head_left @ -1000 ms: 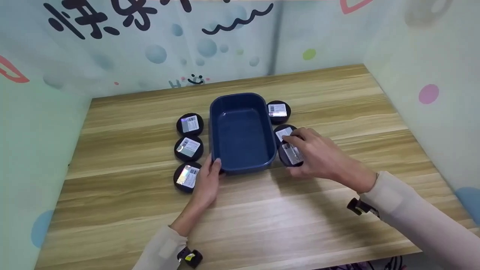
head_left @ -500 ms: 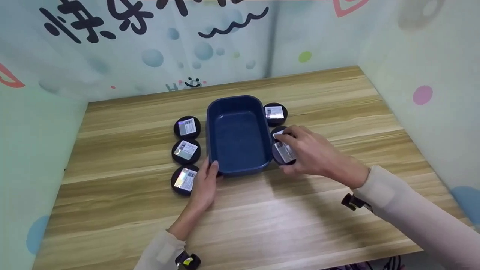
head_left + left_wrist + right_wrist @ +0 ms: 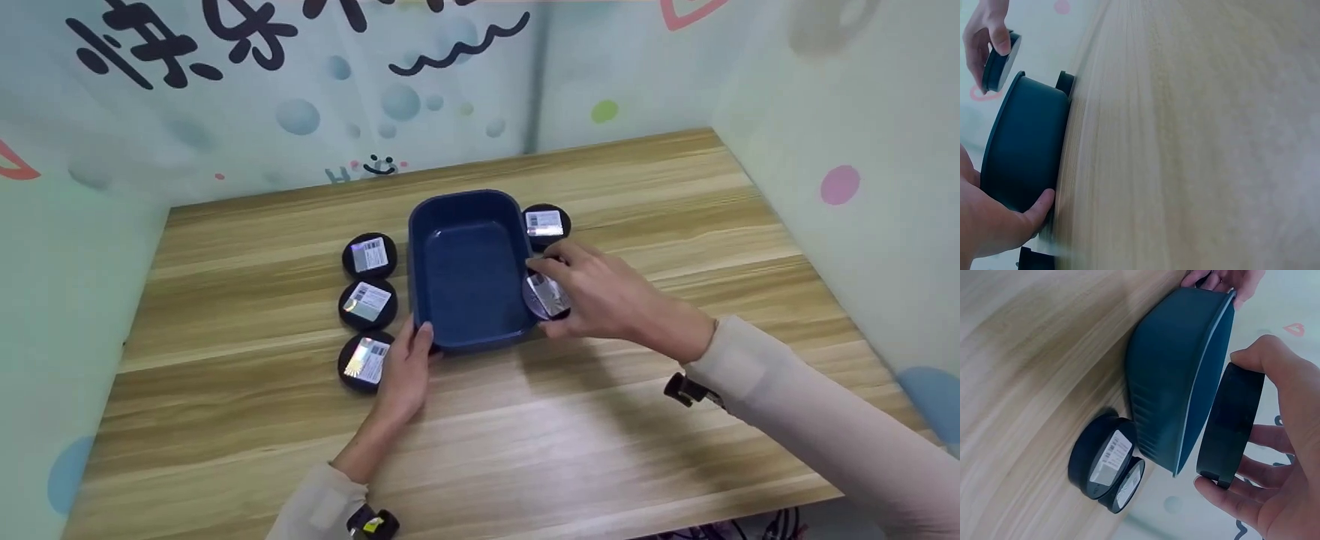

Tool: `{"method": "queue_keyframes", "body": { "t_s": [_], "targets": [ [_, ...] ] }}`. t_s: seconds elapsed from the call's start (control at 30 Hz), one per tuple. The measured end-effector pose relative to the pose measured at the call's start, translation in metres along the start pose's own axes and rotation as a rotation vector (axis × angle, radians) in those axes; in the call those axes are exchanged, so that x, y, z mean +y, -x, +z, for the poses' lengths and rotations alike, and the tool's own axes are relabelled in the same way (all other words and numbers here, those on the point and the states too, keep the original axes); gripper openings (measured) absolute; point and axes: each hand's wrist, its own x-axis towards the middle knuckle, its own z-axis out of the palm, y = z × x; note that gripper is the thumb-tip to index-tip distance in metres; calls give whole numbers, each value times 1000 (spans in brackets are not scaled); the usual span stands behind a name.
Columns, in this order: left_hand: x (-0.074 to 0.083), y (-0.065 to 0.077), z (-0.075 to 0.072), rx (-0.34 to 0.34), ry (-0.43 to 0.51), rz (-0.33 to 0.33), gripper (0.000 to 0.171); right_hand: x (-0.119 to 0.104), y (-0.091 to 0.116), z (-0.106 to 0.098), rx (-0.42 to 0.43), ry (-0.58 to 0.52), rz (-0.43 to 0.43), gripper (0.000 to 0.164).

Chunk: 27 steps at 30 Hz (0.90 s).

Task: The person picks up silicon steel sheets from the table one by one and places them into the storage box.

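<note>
A deep blue plastic bin [image 3: 474, 281] with rounded corners stands upright on the table. My left hand [image 3: 406, 375] holds its near left corner, thumb at the rim in the head view. My right hand [image 3: 604, 296] grips a short, round black container [image 3: 1231, 421] by its edges, thumb on one side and fingers on the other. That container is raised beside the bin's right rim and overlaps it in the head view. A white barcode label covers part of its upper face. In the right wrist view, two similar labelled containers [image 3: 1107, 464] sit on the table beside the bin.
Three more round black containers [image 3: 367, 304] form a column left of the bin, the nearest partly hidden by the left hand. The wooden table [image 3: 247, 420] meets printed curtain-like walls [image 3: 225, 127] at the back and sides.
My right hand has lifted the round container and carried it left, up to the bin's right rim. The left hand keeps its hold on the bin. The head view has shifted slightly.
</note>
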Motion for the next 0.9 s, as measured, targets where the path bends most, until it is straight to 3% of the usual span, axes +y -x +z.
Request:
{"method": "queue_keyframes", "body": {
  "t_s": [0.9],
  "targets": [
    [-4,-1,-2,-8,18,37,50,-24,-53,0,-87,-17,-20,83]
  ]
}}
